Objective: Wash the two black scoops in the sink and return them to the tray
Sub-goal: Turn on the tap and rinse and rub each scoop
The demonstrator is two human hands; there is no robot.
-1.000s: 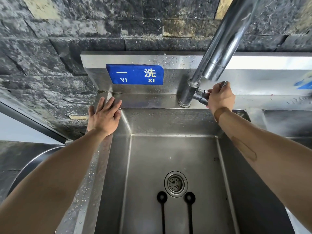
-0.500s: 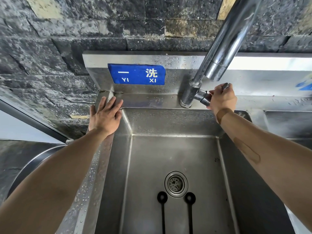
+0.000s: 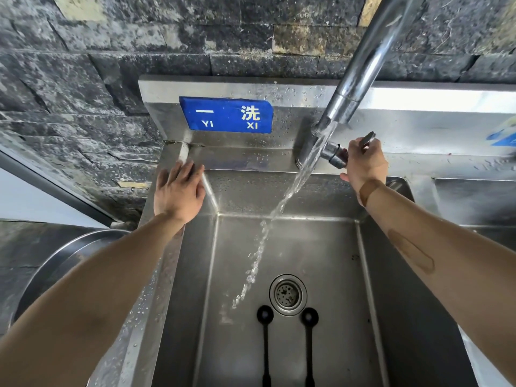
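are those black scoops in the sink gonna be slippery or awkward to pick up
Probably a bit awkward: the scoops have thin handles lying flat on the sink floor, so they need pinching. Probably light, being slim. Likely soon slippery, since water is splashing just beside the left one.

Right hand [image 3: 363, 163] on tap handle [image 3: 366, 138], water [image 3: 282, 202] streaming, two scoops [image 3: 265, 317] in sink [image 3: 321, 247]
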